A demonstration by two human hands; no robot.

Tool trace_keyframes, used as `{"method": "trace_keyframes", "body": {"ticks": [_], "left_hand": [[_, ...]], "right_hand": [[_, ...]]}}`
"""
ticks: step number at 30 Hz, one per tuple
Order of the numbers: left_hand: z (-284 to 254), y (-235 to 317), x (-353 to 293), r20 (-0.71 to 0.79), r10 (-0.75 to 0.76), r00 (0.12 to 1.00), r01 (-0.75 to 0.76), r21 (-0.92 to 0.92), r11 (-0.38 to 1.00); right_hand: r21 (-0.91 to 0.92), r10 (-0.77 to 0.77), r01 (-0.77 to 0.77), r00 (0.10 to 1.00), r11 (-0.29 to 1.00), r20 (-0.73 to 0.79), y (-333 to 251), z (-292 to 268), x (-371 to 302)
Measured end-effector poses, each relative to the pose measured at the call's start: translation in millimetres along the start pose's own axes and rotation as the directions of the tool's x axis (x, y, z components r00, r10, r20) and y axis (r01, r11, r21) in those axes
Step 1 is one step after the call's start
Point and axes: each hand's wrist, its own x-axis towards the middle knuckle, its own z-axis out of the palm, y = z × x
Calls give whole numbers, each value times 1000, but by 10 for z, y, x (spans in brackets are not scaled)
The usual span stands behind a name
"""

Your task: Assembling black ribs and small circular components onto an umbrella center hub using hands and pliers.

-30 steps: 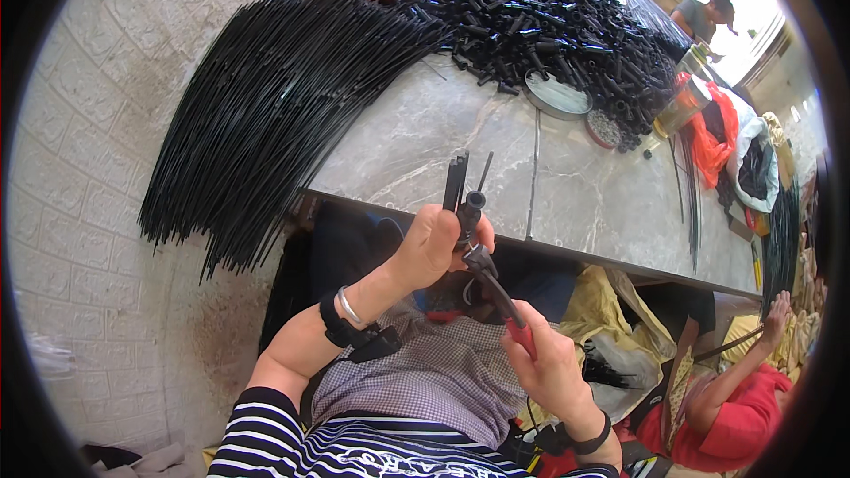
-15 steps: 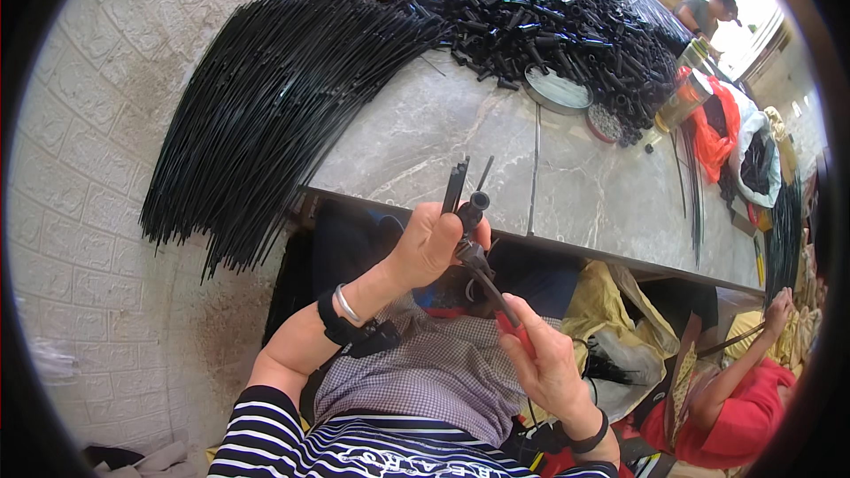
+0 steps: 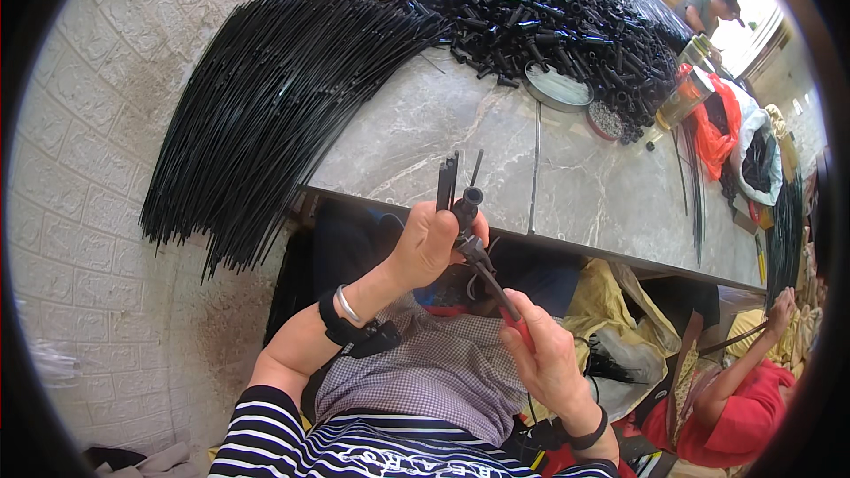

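Just off the table's front edge, my left hand (image 3: 423,243) is closed around several thin black rods (image 3: 447,179) and a short black tube-shaped fitting (image 3: 468,204). The round open end of that fitting faces up. My right hand (image 3: 547,356) grips red-handled pliers (image 3: 493,279), their dark jaws reaching up to the lower part of the fitting beside my left fingers. Whether the jaws are clamped on it is hidden by the fingers.
A thick sheaf of black rods (image 3: 274,106) overhangs the left end of the grey marbled table (image 3: 425,137). Behind lies a heap of black fittings (image 3: 549,13), with a round tin (image 3: 558,88) before it. A co-worker in red (image 3: 735,412) sits at right, near a yellow sack (image 3: 620,319).
Both hands stay nearly in place. The fitting and rods have shifted slightly left, and the pliers have tilted a little with them.
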Motion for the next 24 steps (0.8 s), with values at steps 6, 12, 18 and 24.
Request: {"method": "trace_keyframes", "body": {"ticks": [6, 12, 18, 24], "left_hand": [[-6, -59, 0, -14, -38, 999, 37, -90, 995], [-16, -42, 6, -6, -3, 1000, 3, -29, 1000], [-65, -94, -32, 85, 15, 996, 2, -199, 980], [10, -85, -14, 7, -16, 1000, 17, -95, 995]], "right_hand": [[-25, -1, 0, 1000, 1000, -16, 40, 21, -2], [-50, -16, 14, 999, 999, -30, 41, 16, 8], [-42, -27, 26, 999, 999, -30, 48, 37, 7], [-41, -39, 37, 998, 998, -54, 72, 41, 3]]}}
